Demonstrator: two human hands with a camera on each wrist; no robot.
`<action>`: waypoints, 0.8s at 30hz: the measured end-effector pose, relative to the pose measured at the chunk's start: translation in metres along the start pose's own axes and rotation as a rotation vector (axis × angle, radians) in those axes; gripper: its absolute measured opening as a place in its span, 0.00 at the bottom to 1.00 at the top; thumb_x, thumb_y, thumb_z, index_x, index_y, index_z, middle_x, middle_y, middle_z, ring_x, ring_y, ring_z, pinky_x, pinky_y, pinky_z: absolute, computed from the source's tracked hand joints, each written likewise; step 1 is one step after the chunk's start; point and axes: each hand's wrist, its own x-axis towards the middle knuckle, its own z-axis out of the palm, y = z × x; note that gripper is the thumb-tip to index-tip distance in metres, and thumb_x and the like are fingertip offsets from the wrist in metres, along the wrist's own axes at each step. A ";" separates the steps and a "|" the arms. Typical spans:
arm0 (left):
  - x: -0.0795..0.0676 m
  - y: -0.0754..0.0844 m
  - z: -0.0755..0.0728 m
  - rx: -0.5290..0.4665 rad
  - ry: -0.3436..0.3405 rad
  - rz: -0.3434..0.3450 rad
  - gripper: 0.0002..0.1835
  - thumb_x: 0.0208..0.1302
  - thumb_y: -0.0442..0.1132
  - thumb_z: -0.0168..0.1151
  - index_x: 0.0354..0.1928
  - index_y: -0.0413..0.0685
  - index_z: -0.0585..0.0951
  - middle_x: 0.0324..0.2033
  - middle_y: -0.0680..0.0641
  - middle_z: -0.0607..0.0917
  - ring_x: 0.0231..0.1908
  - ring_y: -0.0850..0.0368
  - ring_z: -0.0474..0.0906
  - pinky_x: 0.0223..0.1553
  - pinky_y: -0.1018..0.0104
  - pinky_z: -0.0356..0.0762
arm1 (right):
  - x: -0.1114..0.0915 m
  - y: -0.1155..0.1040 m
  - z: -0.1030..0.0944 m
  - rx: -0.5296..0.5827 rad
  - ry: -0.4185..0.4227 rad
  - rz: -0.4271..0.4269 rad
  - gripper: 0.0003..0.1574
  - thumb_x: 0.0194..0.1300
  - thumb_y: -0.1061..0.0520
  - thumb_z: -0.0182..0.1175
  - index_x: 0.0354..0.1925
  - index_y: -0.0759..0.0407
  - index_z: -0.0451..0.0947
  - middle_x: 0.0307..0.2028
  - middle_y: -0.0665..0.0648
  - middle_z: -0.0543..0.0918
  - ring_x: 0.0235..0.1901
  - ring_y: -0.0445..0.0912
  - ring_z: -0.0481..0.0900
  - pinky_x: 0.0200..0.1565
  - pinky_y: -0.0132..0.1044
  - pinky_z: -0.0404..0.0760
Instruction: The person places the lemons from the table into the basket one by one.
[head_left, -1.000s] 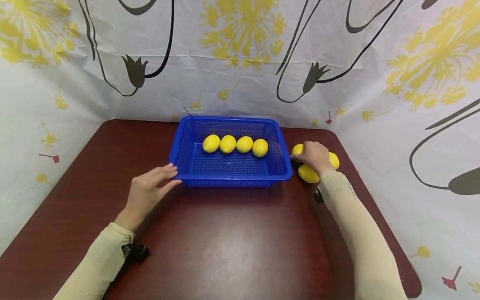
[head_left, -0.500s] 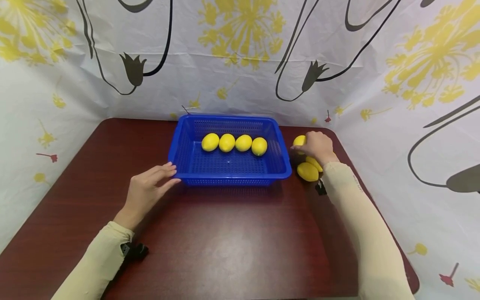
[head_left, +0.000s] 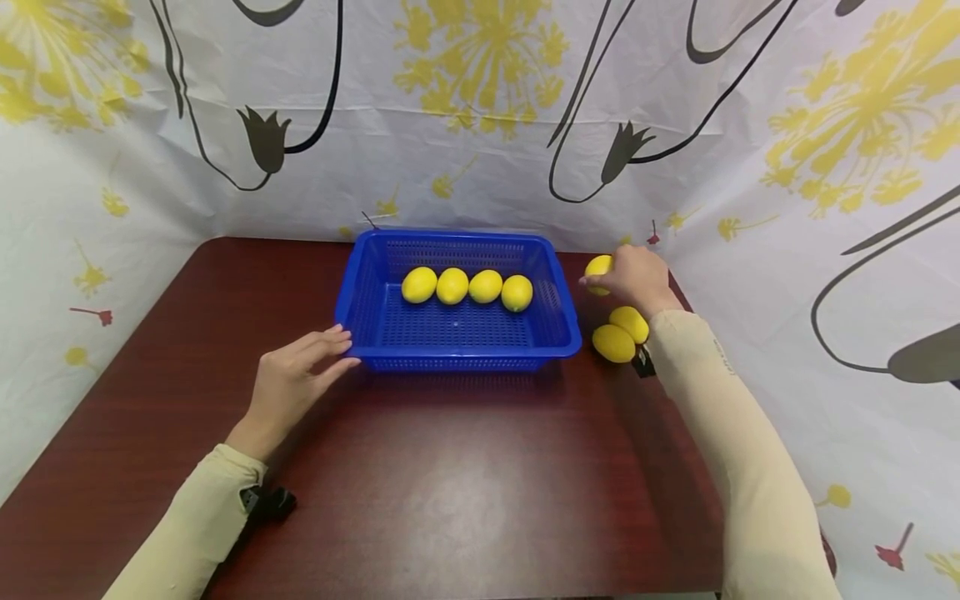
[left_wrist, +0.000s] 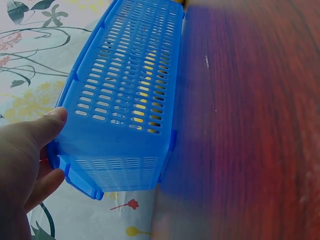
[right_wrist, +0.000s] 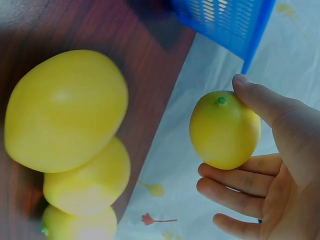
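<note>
A blue plastic basket with slotted walls stands on the table, and several yellow lemons lie in a row inside it. At its near left corner my left hand pinches the rim, thumb on one side and fingers on the other, as the left wrist view shows. Right of the basket, my right hand holds a lemon between thumb and fingers, raised off the table. More lemons lie together below that hand; the right wrist view shows three, the forearm hiding part of the group in the head view.
The dark red-brown table ends in a rounded corner at the far right. A white cloth with flower prints hangs behind and along both sides. Dark cameras sit at both wrists, the left one close above the tabletop.
My right hand has moved away from me with one lemon, off the group on the right. The lemons left there show more fully. My left hand stays on the basket rim.
</note>
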 end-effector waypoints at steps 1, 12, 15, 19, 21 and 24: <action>0.000 0.000 0.000 -0.001 -0.001 0.000 0.21 0.56 0.53 0.72 0.42 0.43 0.89 0.43 0.45 0.91 0.48 0.50 0.88 0.57 0.72 0.76 | 0.000 -0.001 -0.001 0.004 0.004 0.000 0.39 0.52 0.28 0.68 0.17 0.56 0.63 0.16 0.53 0.61 0.18 0.53 0.68 0.17 0.41 0.63; 0.001 0.002 -0.001 -0.015 -0.001 -0.004 0.20 0.50 0.47 0.77 0.43 0.43 0.89 0.43 0.45 0.91 0.49 0.50 0.88 0.58 0.77 0.73 | -0.002 -0.018 -0.013 0.009 0.034 -0.006 0.40 0.51 0.29 0.69 0.16 0.55 0.60 0.17 0.52 0.59 0.18 0.51 0.64 0.19 0.39 0.60; 0.000 0.002 0.001 -0.023 0.016 0.003 0.22 0.57 0.55 0.70 0.42 0.43 0.89 0.43 0.45 0.91 0.48 0.50 0.88 0.58 0.76 0.74 | -0.001 -0.022 -0.018 0.014 0.042 -0.013 0.40 0.51 0.29 0.69 0.15 0.55 0.60 0.15 0.51 0.57 0.17 0.51 0.64 0.19 0.39 0.59; 0.000 0.002 0.002 -0.037 0.043 0.013 0.27 0.61 0.61 0.61 0.42 0.43 0.89 0.42 0.46 0.91 0.47 0.49 0.88 0.58 0.77 0.73 | -0.001 -0.028 -0.024 0.019 0.048 -0.020 0.40 0.51 0.28 0.69 0.15 0.55 0.59 0.14 0.50 0.57 0.17 0.51 0.64 0.20 0.39 0.58; 0.000 0.002 0.002 -0.044 0.049 0.013 0.27 0.62 0.61 0.61 0.42 0.43 0.89 0.42 0.46 0.91 0.48 0.49 0.88 0.59 0.79 0.72 | 0.000 -0.031 -0.027 0.021 0.052 -0.021 0.41 0.51 0.28 0.68 0.14 0.54 0.59 0.14 0.50 0.56 0.17 0.51 0.63 0.20 0.39 0.58; 0.000 0.003 0.002 -0.048 0.051 0.011 0.27 0.62 0.61 0.60 0.42 0.43 0.89 0.42 0.46 0.91 0.48 0.49 0.88 0.60 0.81 0.70 | 0.000 -0.036 -0.030 0.017 0.056 -0.023 0.42 0.51 0.26 0.68 0.14 0.53 0.57 0.14 0.49 0.55 0.18 0.50 0.63 0.20 0.40 0.59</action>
